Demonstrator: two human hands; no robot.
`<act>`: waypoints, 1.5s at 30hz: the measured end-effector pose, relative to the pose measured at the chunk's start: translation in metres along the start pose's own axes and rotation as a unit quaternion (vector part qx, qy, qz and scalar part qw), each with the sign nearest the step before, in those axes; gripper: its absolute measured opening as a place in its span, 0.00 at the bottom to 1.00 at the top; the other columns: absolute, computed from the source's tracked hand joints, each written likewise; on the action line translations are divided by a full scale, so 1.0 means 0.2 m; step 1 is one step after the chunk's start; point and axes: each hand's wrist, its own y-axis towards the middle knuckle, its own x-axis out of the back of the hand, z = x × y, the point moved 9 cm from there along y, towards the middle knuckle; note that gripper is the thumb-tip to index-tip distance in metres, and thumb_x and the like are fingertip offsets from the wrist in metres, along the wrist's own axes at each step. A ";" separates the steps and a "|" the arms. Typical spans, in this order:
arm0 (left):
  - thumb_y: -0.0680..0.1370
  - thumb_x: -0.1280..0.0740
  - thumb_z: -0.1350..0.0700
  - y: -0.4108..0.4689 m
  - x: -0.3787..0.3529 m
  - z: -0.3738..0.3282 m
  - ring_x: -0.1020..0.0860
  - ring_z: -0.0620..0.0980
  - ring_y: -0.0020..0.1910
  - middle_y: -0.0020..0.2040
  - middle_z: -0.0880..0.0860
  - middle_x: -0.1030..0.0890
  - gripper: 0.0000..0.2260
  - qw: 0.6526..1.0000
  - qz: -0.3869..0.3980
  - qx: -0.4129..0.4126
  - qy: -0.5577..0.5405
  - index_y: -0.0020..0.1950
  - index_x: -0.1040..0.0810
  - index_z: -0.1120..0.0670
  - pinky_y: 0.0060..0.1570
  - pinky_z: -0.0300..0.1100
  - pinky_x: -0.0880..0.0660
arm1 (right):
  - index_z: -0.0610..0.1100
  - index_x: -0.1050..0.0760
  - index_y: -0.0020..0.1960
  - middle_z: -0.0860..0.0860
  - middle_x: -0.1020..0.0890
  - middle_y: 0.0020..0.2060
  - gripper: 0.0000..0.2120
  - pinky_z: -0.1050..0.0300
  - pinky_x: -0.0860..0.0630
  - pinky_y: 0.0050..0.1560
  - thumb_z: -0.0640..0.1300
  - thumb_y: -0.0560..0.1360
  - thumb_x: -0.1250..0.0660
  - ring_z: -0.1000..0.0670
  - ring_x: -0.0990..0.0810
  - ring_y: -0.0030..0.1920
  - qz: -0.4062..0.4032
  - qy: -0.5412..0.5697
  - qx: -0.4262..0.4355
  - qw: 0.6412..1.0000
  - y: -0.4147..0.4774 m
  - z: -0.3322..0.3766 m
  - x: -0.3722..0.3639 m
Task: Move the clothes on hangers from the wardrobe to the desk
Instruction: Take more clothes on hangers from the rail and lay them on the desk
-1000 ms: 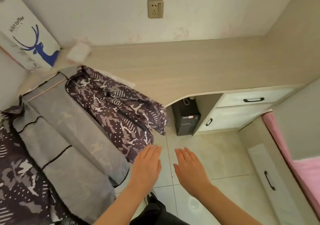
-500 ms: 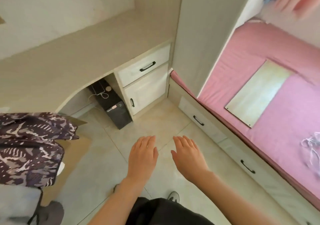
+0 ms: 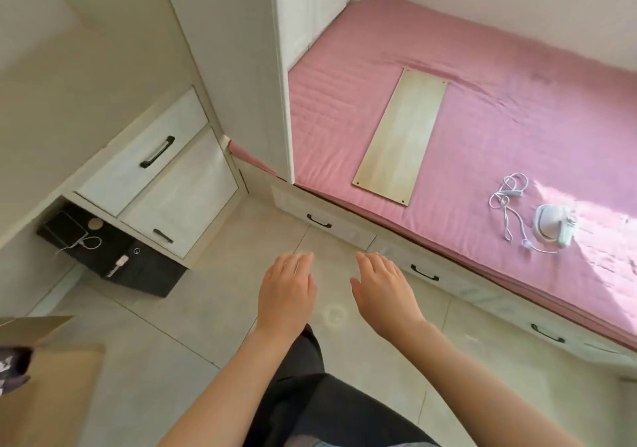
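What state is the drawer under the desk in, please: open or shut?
Shut: the drawer front lies flush with the cabinet door below it, and no gap or inside shows.

Floor: tiled floor (image 3: 213, 308) open in the middle, between drawer cabinet (image 3: 165, 198) and bed (image 3: 499, 109).
Left: drawer cabinet and black computer tower (image 3: 138, 271) fill the space under the counter (image 3: 69, 102).
Ahead: tall white panel (image 3: 248, 67) blocks the way.
Right: bed carries a board (image 3: 400, 136) and corded appliance (image 3: 551, 227).

bright daylight, a sun patch on the pink bed (image 3: 586, 226); wide-angle bending at edges.
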 end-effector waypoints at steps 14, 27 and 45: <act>0.76 0.32 0.60 1.14 0.00 -0.11 0.24 0.55 0.62 0.58 0.55 0.19 0.15 0.997 -0.002 -0.083 0.000 0.62 0.23 0.60 0.60 0.48 0.27 | 0.36 0.33 0.68 0.41 0.25 0.63 0.20 0.49 0.35 0.68 0.45 0.79 0.42 0.40 0.31 0.66 -0.023 -0.007 -0.046 0.999 0.90 -0.34 0.32; 0.78 0.36 0.60 1.94 0.03 -0.12 0.30 0.59 0.67 0.63 0.57 0.23 0.17 0.998 -0.023 -0.061 0.011 0.67 0.27 0.60 0.67 0.53 0.32 | 0.37 0.35 0.70 0.42 0.26 0.64 0.22 0.48 0.35 0.69 0.47 0.80 0.43 0.41 0.32 0.67 -0.047 -0.024 -0.020 0.998 1.62 -0.52 0.61; 0.74 0.35 0.62 2.88 0.30 0.20 0.25 0.59 0.58 0.54 0.58 0.19 0.16 0.972 -0.158 0.163 0.058 0.61 0.23 0.62 0.57 0.53 0.26 | 0.37 0.35 0.69 0.41 0.27 0.64 0.20 0.46 0.36 0.69 0.47 0.81 0.43 0.40 0.33 0.68 -0.068 -0.044 0.186 0.979 2.80 -0.42 1.16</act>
